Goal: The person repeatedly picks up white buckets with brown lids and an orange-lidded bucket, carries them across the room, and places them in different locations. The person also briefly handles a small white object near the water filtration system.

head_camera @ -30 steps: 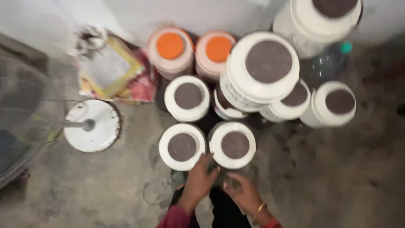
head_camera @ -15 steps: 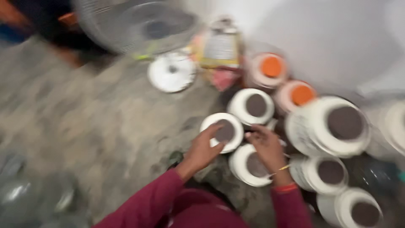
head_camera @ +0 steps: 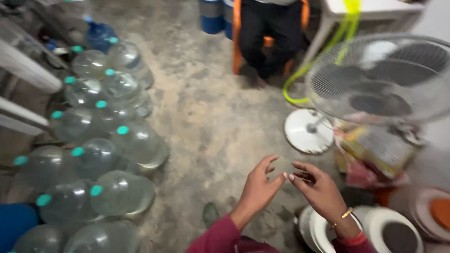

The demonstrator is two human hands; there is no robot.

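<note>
My left hand [head_camera: 258, 189] and my right hand [head_camera: 321, 192] are raised together over the concrete floor, fingertips almost touching. A small, thin, see-through plastic piece [head_camera: 284, 167] sits between them, pinched by the fingers of both hands; it is blurred. Both arms wear maroon sleeves, and there is a gold bangle on the right wrist. Just below the right hand stand white round jars with dark lid centres [head_camera: 393, 234]; one at the far right has an orange lid [head_camera: 440, 213].
Several large clear water jugs with teal caps [head_camera: 136, 145] crowd the left side. A standing fan [head_camera: 384, 79] on a white round base [head_camera: 307, 131] stands at right, over colourful packets [head_camera: 375, 150]. A person sits on an orange chair [head_camera: 269, 33] at the top, beside blue drums [head_camera: 213, 14].
The view has swung left, from the jars to the floor and the water jugs. My hands have lifted off the jar lids and come together in the air.
</note>
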